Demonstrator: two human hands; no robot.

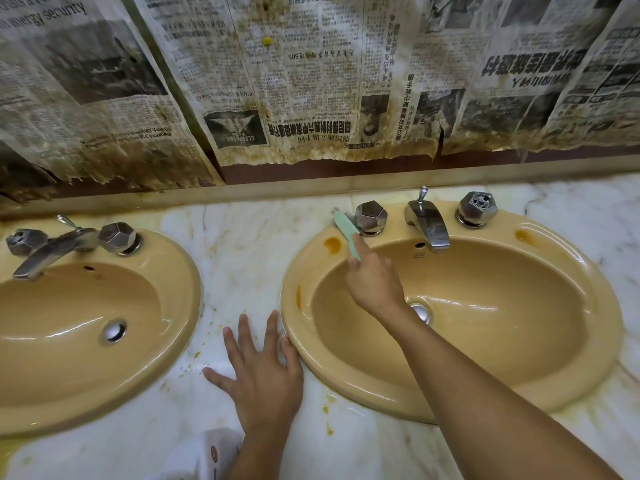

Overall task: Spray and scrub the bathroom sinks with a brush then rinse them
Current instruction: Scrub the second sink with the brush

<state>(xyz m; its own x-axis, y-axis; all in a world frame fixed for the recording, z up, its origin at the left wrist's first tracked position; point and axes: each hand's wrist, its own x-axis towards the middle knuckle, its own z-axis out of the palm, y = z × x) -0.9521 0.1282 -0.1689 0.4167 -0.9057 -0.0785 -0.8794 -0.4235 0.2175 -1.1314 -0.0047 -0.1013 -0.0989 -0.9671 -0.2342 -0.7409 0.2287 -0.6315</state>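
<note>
- The right hand (374, 282) grasps the lower end of a pale green plastic scrubbing brush (346, 233), reaching across the basin of the mustard-yellow oval ceramic sink on the right (346, 375).
- The brush's long axis runs from that hand up and to the left. Its bristled head lies on the back rim, just beside the base of a faceted chrome tap knob (371, 217).
- An orange stain (332, 244) sits on the rim just left of the brush's handle, nearer the person than the head. Reaching it would likely take a short sweep down and leftward.
- The left hand (263, 368) is released, fingers spread flat on the white marble desk (242, 258) between the sinks, one finger against the right sink's outer rim. It seems only to brace, so the right hand is the working one.
- A matching yellow sink on the left (180, 289) lies well apart from the brush.
- No water runs from the chrome faucet (427, 223), so rinsing looks yet to come.
- A white object (207, 452) at the bottom edge is too cropped to identify.
</note>
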